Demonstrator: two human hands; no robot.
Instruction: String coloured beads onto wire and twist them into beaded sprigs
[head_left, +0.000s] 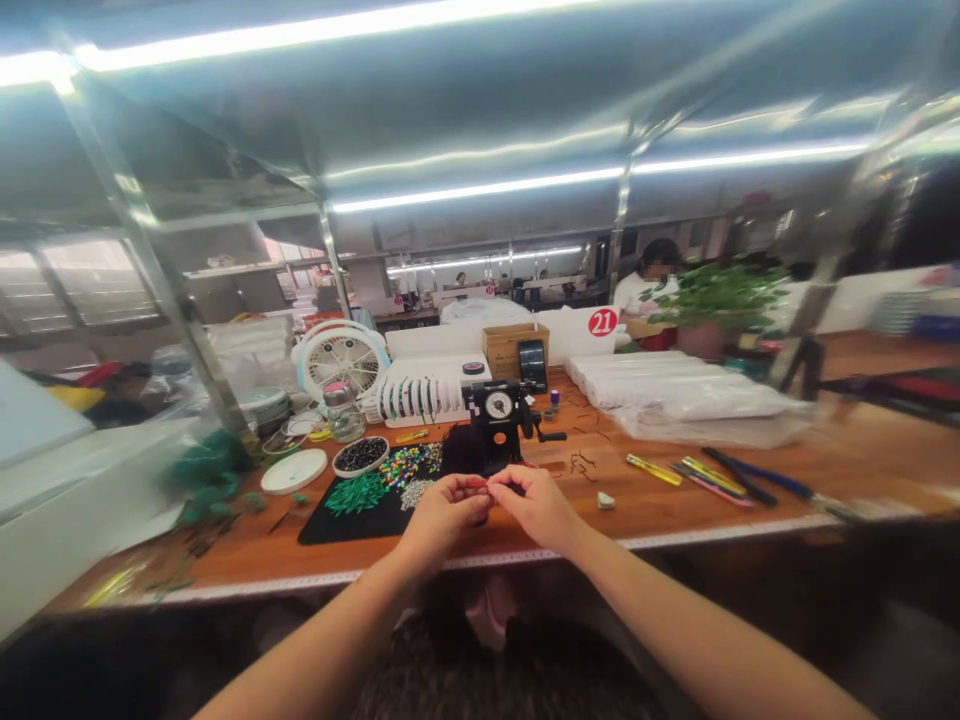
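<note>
My left hand (pixel 450 515) and my right hand (pixel 531 500) meet over the table's front part, fingertips pinched together. A small red bit shows at the left fingertips, too small to name; what the right fingers pinch is hidden. Just behind the hands stands a black hand-cranked machine (pixel 501 408) with a round dial and a crank at its right. To the left a black mat (pixel 319 528) bears green tube-like pieces (pixel 358 493), multicoloured beads (pixel 401 466) and small silvery pieces (pixel 415 492). A white dish of black beads (pixel 361 456) sits at the mat's back edge.
A white fan (pixel 341 362), a glass jar (pixel 343 412) and a row of white spools (pixel 420 396) stand at back left. Yellow-handled tools (pixel 654 470) and blue-handled pliers (pixel 772 474) lie right. Plastic-wrapped white rolls (pixel 675 390) lie behind them. A person (pixel 646 285) sits beyond the divider.
</note>
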